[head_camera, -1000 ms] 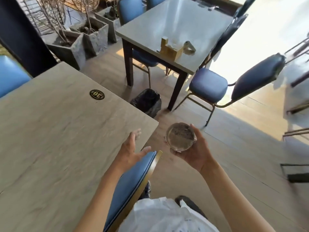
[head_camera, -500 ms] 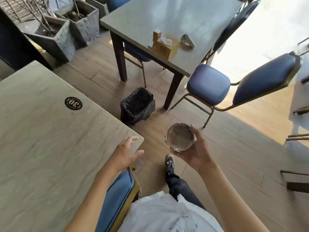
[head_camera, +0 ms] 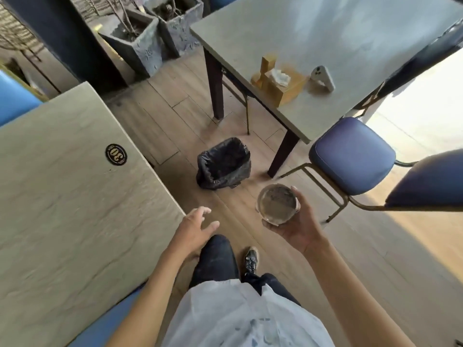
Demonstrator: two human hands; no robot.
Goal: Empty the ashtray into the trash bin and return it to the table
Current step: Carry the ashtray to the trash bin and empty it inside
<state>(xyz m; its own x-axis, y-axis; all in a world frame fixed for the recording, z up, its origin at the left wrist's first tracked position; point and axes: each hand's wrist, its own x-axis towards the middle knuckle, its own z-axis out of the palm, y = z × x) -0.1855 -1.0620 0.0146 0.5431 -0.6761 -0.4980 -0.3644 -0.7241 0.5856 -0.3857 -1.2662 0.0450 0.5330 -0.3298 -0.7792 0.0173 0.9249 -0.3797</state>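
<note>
Cradling the ashtray (head_camera: 277, 204) palm-up in my right hand (head_camera: 298, 227), level and short of the trash bin (head_camera: 223, 164); my left hand (head_camera: 194, 231) hangs empty, fingers spread, beside the table (head_camera: 62, 209).

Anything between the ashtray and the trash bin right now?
No. The head view shows only bare wood floor between the ashtray, held in the right hand, and the bin.
</note>
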